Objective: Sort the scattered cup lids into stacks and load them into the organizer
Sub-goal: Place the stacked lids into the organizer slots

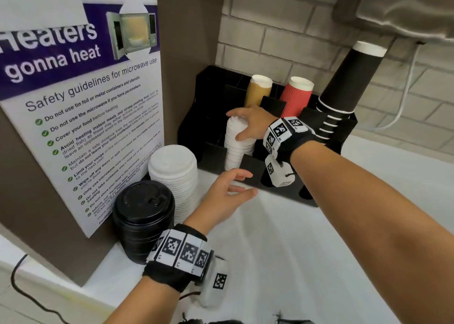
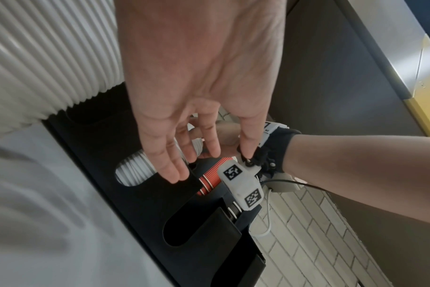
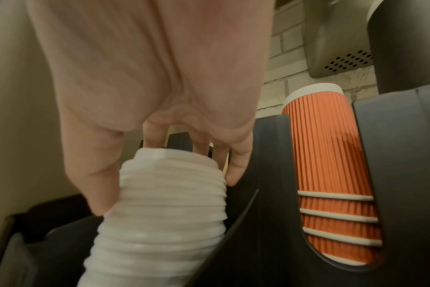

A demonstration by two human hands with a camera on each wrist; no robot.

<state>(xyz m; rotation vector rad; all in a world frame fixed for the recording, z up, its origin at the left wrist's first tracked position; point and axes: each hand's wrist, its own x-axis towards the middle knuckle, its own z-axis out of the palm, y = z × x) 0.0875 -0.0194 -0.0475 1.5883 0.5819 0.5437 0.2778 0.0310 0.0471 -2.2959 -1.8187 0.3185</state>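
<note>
The white lid stack (image 1: pixel 237 143) is standing in the organizer (image 1: pixel 211 97), and the right hand (image 1: pixel 250 124) is gripping its top. The left hand (image 1: pixel 226 195) is hanging loose in front of the organizer, holding nothing.

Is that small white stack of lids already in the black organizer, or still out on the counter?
In. The small white lid stack stands in a front slot of the black organizer, with the right hand gripping its top.
</note>
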